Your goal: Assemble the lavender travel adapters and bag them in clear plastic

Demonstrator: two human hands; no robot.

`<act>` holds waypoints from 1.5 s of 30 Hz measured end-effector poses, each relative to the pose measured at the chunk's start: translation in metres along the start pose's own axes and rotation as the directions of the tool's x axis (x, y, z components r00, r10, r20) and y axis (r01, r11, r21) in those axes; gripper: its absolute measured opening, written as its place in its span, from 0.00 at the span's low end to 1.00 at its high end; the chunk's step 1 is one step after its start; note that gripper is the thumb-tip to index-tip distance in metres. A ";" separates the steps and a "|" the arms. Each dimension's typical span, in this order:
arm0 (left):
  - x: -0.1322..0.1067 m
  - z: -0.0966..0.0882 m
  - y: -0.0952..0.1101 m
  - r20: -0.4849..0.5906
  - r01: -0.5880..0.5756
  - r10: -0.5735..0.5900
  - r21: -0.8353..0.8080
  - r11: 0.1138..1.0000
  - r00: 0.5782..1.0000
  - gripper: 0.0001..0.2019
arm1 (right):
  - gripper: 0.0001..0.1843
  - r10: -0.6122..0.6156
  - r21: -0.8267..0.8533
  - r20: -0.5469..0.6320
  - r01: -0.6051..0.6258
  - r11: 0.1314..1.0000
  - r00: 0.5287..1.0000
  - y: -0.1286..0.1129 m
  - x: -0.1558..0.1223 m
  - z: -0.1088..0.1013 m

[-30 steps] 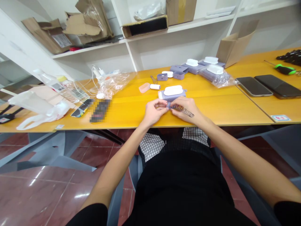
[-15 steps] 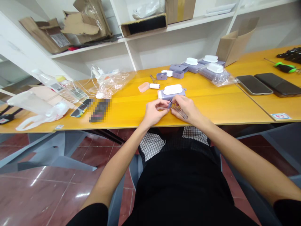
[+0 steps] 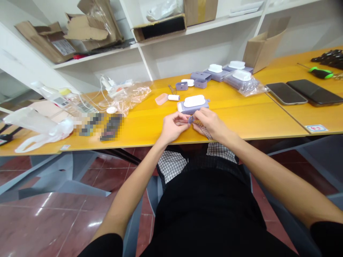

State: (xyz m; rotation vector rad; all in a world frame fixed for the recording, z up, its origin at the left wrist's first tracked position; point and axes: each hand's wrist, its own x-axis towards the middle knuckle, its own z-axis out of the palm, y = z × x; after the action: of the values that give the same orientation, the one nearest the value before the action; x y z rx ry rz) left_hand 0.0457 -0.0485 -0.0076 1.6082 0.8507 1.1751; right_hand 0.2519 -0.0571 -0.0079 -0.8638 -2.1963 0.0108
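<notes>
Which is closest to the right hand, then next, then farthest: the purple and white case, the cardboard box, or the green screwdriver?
1. Purple and white case, just behind the right hand.
2. Cardboard box, back right by the shelves.
3. Green screwdriver, far right.

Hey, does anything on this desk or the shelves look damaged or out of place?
Yes: the brown cardboard boxes on the white shelf at upper left are torn and crushed. On the yellow wooden table, loose crumpled clear plastic bags lie about.

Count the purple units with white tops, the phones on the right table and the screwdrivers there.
Purple units with white tops: 4
Dark phones lying flat: 2
Green-handled screwdriver: 1
Total: 7
</notes>
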 end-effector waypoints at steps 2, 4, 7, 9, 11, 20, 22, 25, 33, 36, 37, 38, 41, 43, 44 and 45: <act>0.000 0.000 0.000 -0.006 0.006 -0.006 0.007 1.000 1.000 0.13 | 0.03 0.009 0.008 0.018 -0.009 1.000 1.000 0.000 0.000 -0.001; 0.001 -0.001 0.000 -0.018 0.008 -0.008 0.014 1.000 1.000 0.14 | 0.02 0.024 0.013 0.026 -0.025 1.000 0.999 0.000 0.000 0.000; 0.002 -0.001 0.000 -0.041 0.010 -0.010 0.015 1.000 0.999 0.15 | 0.03 0.050 0.014 0.011 -0.050 0.999 0.999 0.001 -0.001 0.002; 0.002 -0.001 -0.001 -0.055 0.013 -0.012 0.015 1.000 0.998 0.15 | 0.03 0.055 0.013 0.000 -0.055 0.998 0.998 0.002 -0.001 0.003; 0.003 -0.001 -0.001 -0.067 0.016 -0.015 0.012 1.000 0.998 0.15 | 0.03 0.049 0.009 -0.007 -0.049 0.999 0.999 0.002 -0.001 0.004; 0.002 0.001 0.000 -0.072 0.003 0.000 0.029 1.000 0.997 0.14 | 0.12 0.097 0.125 -0.060 -0.089 0.988 0.994 0.014 -0.003 0.011; 0.002 0.001 -0.002 -0.071 -0.008 0.011 0.030 1.000 0.997 0.14 | 0.13 0.115 0.150 -0.065 -0.105 0.983 0.991 0.016 -0.004 0.011; 0.003 0.001 -0.004 -0.073 -0.022 0.024 0.017 1.000 0.997 0.13 | 0.14 0.121 0.165 -0.065 -0.109 0.980 0.991 0.016 -0.004 0.010; 0.003 0.001 -0.005 -0.074 -0.021 0.022 0.008 1.000 0.997 0.13 | 0.13 0.173 0.147 -0.071 -0.161 0.976 0.982 0.013 -0.002 0.008; 0.003 0.001 -0.005 -0.073 -0.027 0.027 0.000 1.000 0.997 0.13 | 0.12 0.180 0.155 -0.071 -0.168 0.974 0.981 0.016 -0.003 0.010; 0.003 0.001 -0.005 -0.075 -0.028 0.028 0.000 1.000 0.997 0.13 | 0.12 0.177 0.157 -0.073 -0.164 0.974 0.982 0.017 -0.004 0.011; 0.003 0.001 -0.005 -0.077 -0.028 0.028 0.002 1.000 0.997 0.13 | 0.13 0.173 0.158 -0.075 -0.160 0.974 0.982 0.017 -0.004 0.011; 0.003 0.001 -0.006 -0.081 -0.026 0.027 0.020 0.999 0.996 0.13 | 0.12 0.165 0.159 -0.083 -0.151 0.976 0.983 0.017 -0.003 0.010; 0.003 0.001 -0.007 -0.080 -0.028 0.031 0.035 0.999 0.996 0.13 | 0.12 0.161 0.166 -0.090 -0.145 0.976 0.983 0.016 -0.001 0.008; 0.003 0.001 -0.007 -0.079 -0.030 0.033 0.041 0.999 0.996 0.13 | 0.12 0.158 0.171 -0.091 -0.141 0.975 0.983 0.015 0.000 0.007; 0.003 0.001 -0.007 -0.079 -0.032 0.035 0.045 0.998 0.996 0.13 | 0.11 0.155 0.176 -0.093 -0.137 0.975 0.984 0.014 0.001 0.006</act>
State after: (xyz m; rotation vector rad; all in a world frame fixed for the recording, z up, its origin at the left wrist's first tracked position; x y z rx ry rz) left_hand 0.0473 -0.0435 -0.0130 1.6257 0.9096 1.2596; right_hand 0.2557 -0.0442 -0.0149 -0.9065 -1.9971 0.2147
